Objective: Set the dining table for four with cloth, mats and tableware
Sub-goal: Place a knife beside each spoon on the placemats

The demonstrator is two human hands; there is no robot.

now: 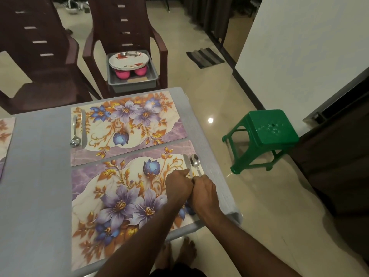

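A grey cloth [36,176] covers the table. Two floral mats lie on it: the near mat [119,196] and the far mat [129,124]. On the far mat's left edge lie a spoon [74,132] and a knife [83,128]. At the near mat's right edge lie a knife [186,161] and a spoon [195,161]. My left hand [178,185] grips the near knife's handle. My right hand [203,188] pinches the near spoon's handle. Both hands touch each other.
A grey tray [151,73] on a brown chair [127,27] holds stacked plates [128,60] with cutlery on top and pink cups [120,73]. Another brown chair [40,56] stands at the left. A green stool [265,134] is on the floor right of the table. A third mat [6,134] shows at the left edge.
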